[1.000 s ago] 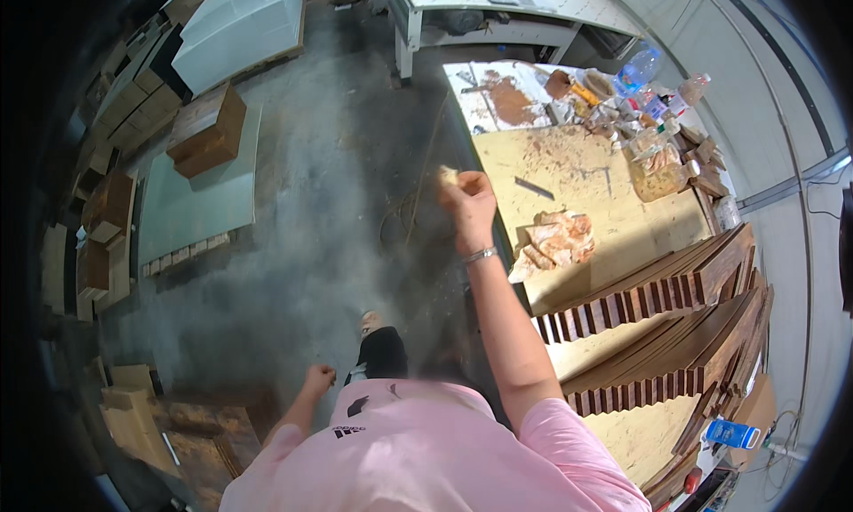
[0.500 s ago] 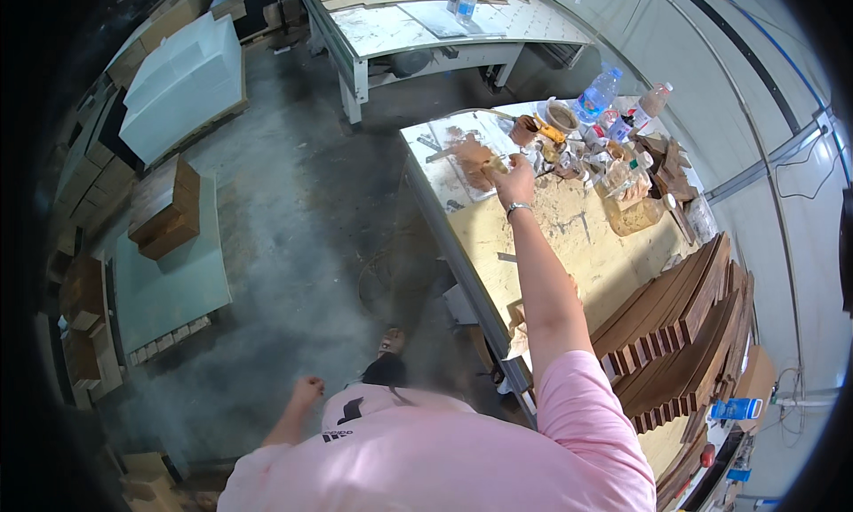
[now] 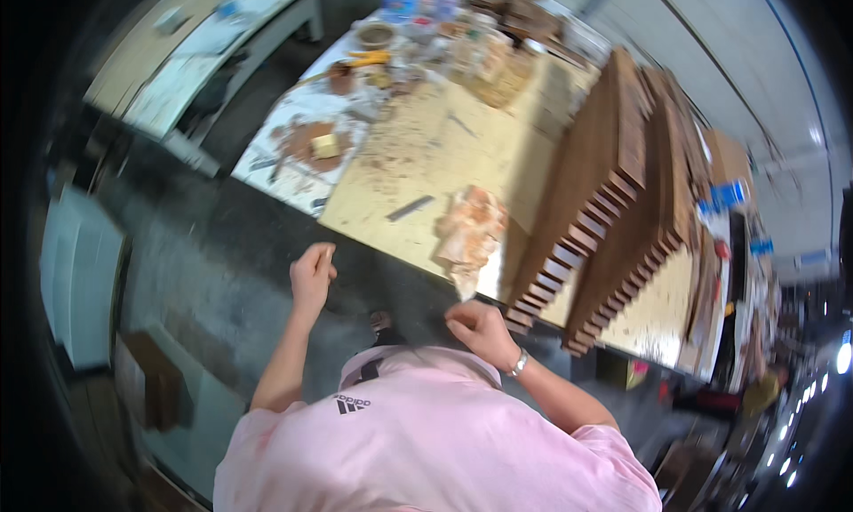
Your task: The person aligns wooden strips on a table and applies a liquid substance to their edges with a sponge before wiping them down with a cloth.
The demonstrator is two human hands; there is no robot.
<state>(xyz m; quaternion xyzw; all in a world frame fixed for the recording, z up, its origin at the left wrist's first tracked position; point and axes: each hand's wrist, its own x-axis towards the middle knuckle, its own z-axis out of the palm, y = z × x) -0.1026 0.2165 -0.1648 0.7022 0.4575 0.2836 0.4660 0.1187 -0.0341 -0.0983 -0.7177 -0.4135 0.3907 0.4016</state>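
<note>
My left hand hangs in front of the workbench with its fingers curled, and I see nothing in it. Close to the bench's front edge is my right hand, a bracelet on its wrist. Its fingers are bent in, just below the lower tip of a crumpled, orange-stained cloth that droops over the edge; I make out no grip on it. A pale yellow block rests on a brown smear on a white board at the bench's left end. The picture is somewhat blurred.
Stacked dark brown curved wooden pieces stand on the bench to the right of the cloth. A flat metal strip lies left of it. Farther back are a round tub, a yellow-handled tool, bottles and scraps. A wooden box sits at lower left.
My right hand has let go of the pale block on the brown smear and drawn back to the bench's front edge. My left hand has risen forward. The view has turned right.
</note>
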